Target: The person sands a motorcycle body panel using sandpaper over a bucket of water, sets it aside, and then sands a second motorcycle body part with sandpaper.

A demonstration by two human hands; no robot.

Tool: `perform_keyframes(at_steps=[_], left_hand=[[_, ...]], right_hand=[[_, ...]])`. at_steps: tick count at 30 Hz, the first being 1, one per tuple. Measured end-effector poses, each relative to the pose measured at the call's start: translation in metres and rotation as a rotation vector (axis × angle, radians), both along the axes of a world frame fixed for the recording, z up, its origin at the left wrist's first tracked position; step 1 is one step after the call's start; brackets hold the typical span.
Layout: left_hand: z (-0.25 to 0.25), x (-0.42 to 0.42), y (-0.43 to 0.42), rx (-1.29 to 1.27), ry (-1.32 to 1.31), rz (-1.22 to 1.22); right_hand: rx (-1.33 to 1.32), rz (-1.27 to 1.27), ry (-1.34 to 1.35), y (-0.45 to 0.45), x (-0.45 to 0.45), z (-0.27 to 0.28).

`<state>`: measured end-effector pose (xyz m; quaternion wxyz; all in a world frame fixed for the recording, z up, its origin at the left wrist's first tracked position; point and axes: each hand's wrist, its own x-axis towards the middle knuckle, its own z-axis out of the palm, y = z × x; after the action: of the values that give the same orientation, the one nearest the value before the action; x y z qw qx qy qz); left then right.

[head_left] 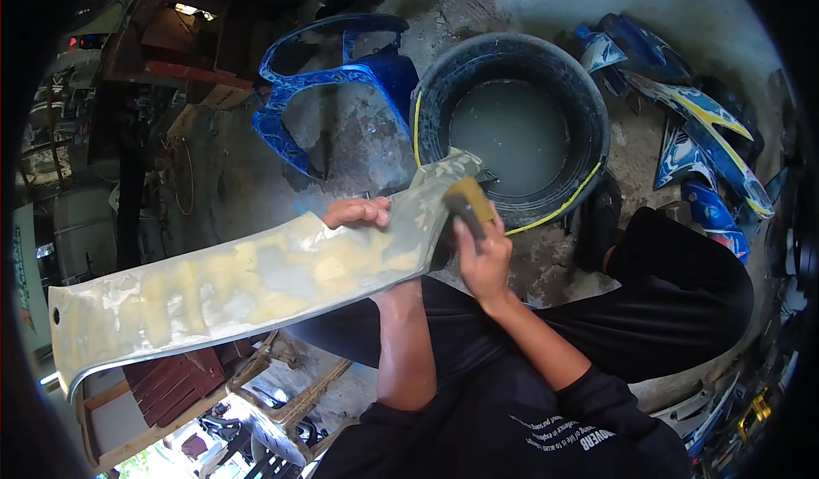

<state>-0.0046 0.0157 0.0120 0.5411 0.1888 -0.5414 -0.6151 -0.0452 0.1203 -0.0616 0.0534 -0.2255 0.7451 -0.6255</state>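
A long motorcycle body panel (281,270), mottled grey and cream with yellowish patches, lies slanted across my lap. My left hand (357,212) supports it from beneath, the forearm passing under the panel and the fingers curling over its far edge; the palm is hidden. My right hand (485,261) grips a yellow-brown sanding block (470,200) with a dark grey face, held at the panel's narrow right end. That end reaches over the near rim of a large black tub (429,125) holding cloudy grey water (512,129).
A blue plastic frame (341,78) stands on the stained concrete floor left of the tub. Blue, white and yellow body panels (699,129) are piled at the right by the wall. A wooden bench (183,385) is at lower left, and a dark cabinet at upper left.
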Motion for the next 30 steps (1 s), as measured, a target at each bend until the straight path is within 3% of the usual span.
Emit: perform_keyframes(at_steps=[4, 6, 8, 12, 14, 16, 19, 21, 24, 27, 30], left_hand=[[-0.003, 0.003, -0.001, -0.003, 0.031, -0.039], [-0.003, 0.001, 0.0, -0.002, 0.035, -0.043], [-0.002, 0.003, -0.002, -0.01, 0.034, -0.041], [-0.002, 0.002, -0.001, 0.038, 0.049, -0.018], [-0.003, 0.003, -0.001, 0.042, 0.038, -0.016], [-0.004, 0.004, -0.001, 0.027, 0.027, -0.032], [-0.002, 0.001, -0.002, -0.023, -0.027, 0.008], [-0.003, 0.003, -0.003, 0.01, 0.021, -0.014], [-0.004, 0.002, -0.004, 0.016, 0.052, -0.046], [-0.002, 0.001, 0.001, -0.042, -0.017, -0.02], [0.0, 0.001, -0.001, -0.08, -0.073, -0.005]], right_hand=[[0.033, 0.088, -0.113, 0.01, -0.005, -0.001], [-0.219, 0.234, 0.041, 0.013, 0.002, 0.01], [-0.243, 0.236, 0.036, 0.01, 0.004, 0.012], [0.064, 0.094, -0.026, 0.005, -0.009, -0.006], [-0.076, 0.132, -0.005, 0.008, -0.009, -0.002], [-0.254, 0.365, 0.045, 0.018, -0.004, 0.012], [-0.318, 0.425, 0.017, 0.014, -0.006, 0.011], [-0.115, 0.191, -0.188, 0.005, -0.01, -0.008], [-0.014, 0.18, -0.106, 0.007, -0.021, -0.007], [-0.247, 0.432, -0.025, 0.017, -0.015, 0.015], [-0.25, 0.463, -0.009, 0.014, -0.021, 0.021]])
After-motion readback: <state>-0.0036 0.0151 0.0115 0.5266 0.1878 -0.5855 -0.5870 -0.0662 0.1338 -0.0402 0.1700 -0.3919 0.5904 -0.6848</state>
